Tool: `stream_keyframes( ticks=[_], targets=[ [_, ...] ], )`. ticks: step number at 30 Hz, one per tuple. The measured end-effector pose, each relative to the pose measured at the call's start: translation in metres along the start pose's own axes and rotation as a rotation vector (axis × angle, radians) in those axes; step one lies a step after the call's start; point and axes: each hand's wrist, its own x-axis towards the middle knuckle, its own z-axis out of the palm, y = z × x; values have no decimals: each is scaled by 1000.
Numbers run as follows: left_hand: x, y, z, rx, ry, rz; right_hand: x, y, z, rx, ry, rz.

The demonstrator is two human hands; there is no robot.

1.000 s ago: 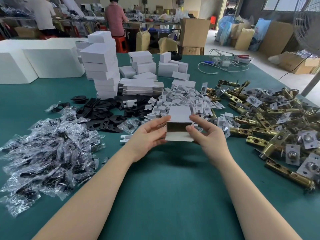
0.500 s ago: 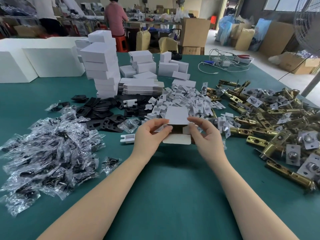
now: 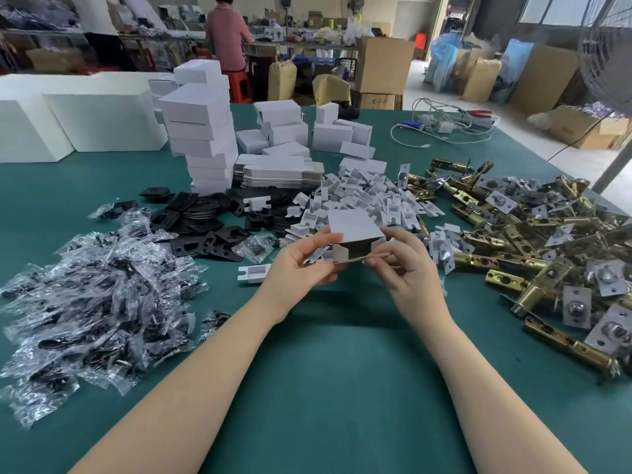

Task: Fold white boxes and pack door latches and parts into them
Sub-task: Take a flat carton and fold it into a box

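A small white box (image 3: 352,229) is held above the green table (image 3: 342,388), its open end facing me with a dark inside. My left hand (image 3: 301,265) grips its left side with thumb on top. My right hand (image 3: 403,265) pinches a flap at the lower right of the open end. Brass door latches (image 3: 533,248) lie heaped to the right. White card inserts (image 3: 372,200) are piled just behind the box. Black plates (image 3: 205,227) and bagged parts (image 3: 92,302) lie to the left.
A tall stack of folded white boxes (image 3: 205,131) and flat box blanks (image 3: 277,172) stand behind the piles. Large white blocks (image 3: 85,121) sit at the far left, cables (image 3: 444,128) at the far right. A person in pink (image 3: 225,32) sits beyond the table.
The box has been turned so its open end faces me. My right hand has shifted from the box's side to pinching a flap at the opening.
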Motion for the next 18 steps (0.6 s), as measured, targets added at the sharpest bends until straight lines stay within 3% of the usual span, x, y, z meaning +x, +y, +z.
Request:
stream_keyframes(
  ticks=[3, 10, 18],
  targets=[
    [-3, 2, 5, 51, 2, 24, -1, -1, 4, 72, 42, 54],
    [-7, -3, 19, 51, 229, -38, -4, -3, 16, 35, 136, 134],
    [-9, -7, 26, 90, 240, -111, -4, 1, 20, 125, 187, 371]
  ],
)
